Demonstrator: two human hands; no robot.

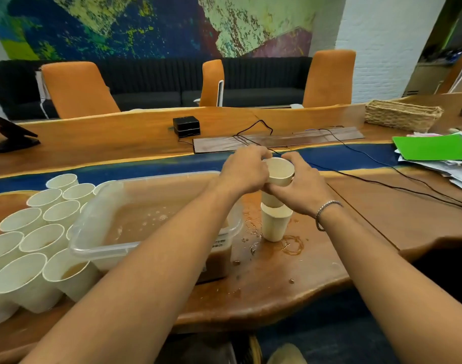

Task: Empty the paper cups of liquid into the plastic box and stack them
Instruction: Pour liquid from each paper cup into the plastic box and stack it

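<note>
The left hand [244,172] pinches the rim and the right hand [300,190] wraps the side of an empty cup [280,171], seating it on the short stack [275,224] just below them. Left of both hands, the box [90,222] holds brown liquid. Beyond it many cups [27,290] wait, so I judge most of the work is left.
</note>
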